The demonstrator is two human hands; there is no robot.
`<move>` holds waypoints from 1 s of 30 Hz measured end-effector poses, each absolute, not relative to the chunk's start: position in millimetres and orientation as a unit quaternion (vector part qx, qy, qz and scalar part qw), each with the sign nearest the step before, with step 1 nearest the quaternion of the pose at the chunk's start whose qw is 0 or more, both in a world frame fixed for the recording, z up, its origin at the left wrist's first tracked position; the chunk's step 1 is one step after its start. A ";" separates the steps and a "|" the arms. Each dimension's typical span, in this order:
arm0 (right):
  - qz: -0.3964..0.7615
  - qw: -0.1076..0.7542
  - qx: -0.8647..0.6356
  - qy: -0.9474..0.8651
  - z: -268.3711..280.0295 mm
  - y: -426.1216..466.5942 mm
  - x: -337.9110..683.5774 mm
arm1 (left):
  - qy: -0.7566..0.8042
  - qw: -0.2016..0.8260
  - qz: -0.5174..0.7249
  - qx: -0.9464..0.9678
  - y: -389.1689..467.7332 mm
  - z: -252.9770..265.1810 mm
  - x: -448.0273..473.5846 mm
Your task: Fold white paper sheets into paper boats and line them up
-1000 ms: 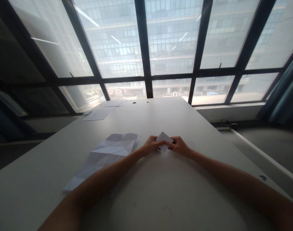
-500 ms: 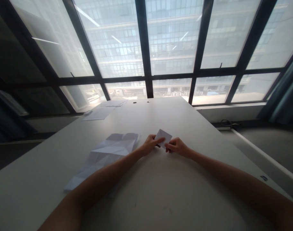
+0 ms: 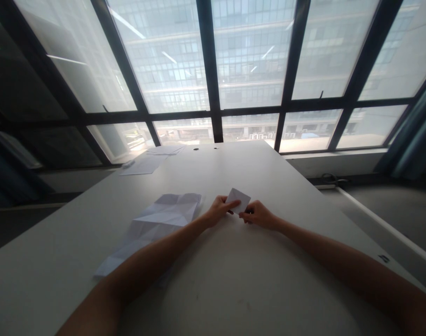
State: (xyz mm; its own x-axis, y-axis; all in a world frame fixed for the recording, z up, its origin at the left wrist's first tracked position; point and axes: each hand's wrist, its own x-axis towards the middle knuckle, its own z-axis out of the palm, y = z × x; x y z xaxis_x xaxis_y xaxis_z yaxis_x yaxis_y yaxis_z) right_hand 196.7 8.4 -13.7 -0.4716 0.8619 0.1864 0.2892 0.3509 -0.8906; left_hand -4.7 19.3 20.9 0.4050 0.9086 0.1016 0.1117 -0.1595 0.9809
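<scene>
A small folded piece of white paper [image 3: 238,196], roughly square with a corner pointing up, is held between my two hands just over the table. My left hand [image 3: 219,209] grips its left side, thumb lying across the front face and fingers behind. At its lower right corner, my right hand [image 3: 258,214] pinches the paper with thumb and curled fingers. Left of my hands, partly behind my left forearm, lies a large creased sheet of white paper [image 3: 167,209].
The white table [image 3: 213,275] reaches toward tall dark-framed windows. More flat white sheets [image 3: 145,164] lie at its far left end. A small dark mark [image 3: 384,258] sits near the right edge. Blue curtains [image 3: 414,135] hang at the far right.
My right hand's fingers have shifted slightly at the paper's lower corner, and the thumb sits a little lower. My left hand keeps its hold, almost unmoved.
</scene>
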 end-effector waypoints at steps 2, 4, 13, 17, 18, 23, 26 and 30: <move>0.419 0.334 -0.393 -0.747 -13.9 8.2 196.9 | 0.387 0.520 0.380 0.659 19.9 20.2 -5.1; 0.419 0.334 -0.393 -0.748 -13.0 7.3 196.7 | 0.386 0.520 0.379 0.661 20.4 19.3 -5.3; 0.414 0.425 -0.404 -0.696 -3.0 7.8 196.1 | 0.388 0.536 0.344 0.666 19.1 21.7 -5.7; 0.420 0.452 -0.405 -0.675 -0.2 8.0 195.7 | 0.389 0.527 0.293 0.696 19.1 20.0 -6.0; 0.419 0.452 -0.401 -0.677 0.3 7.7 195.3 | 0.386 0.525 0.286 0.703 19.4 19.2 -5.9; 0.420 0.457 -0.393 -0.679 1.8 7.0 193.6 | 0.386 0.496 0.282 0.725 20.6 17.7 -4.6; 0.434 0.460 -0.396 -0.666 1.0 7.2 193.9 | 0.376 0.484 0.294 0.734 20.0 19.3 -3.7; 0.440 0.451 -0.400 -0.665 -2.3 8.3 195.0 | 0.369 0.471 0.318 0.735 19.4 20.6 -2.9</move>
